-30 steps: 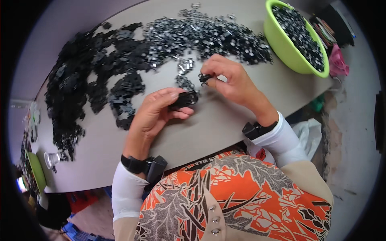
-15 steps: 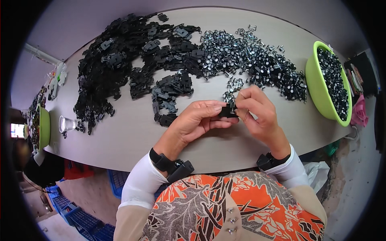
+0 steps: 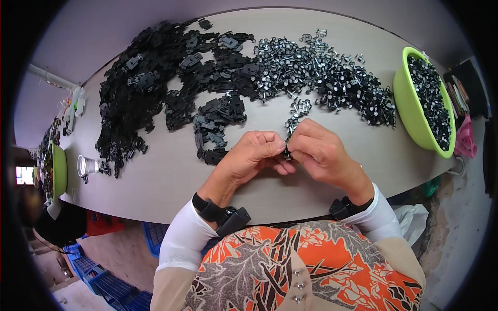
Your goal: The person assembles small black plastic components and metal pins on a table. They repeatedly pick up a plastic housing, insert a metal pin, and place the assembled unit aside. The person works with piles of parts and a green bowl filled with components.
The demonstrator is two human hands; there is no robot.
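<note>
The person's left hand (image 3: 249, 157) and right hand (image 3: 322, 158) meet above the pale grey bench (image 3: 166, 189), near its front edge, both grips pinching a small, mostly hidden black plastic part (image 3: 287, 154).

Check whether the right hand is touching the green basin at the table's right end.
Apart: the head view shows bare tabletop between the right hand and the green basin.

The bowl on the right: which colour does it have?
The bowl is lime green, seen best in the head view.
</note>
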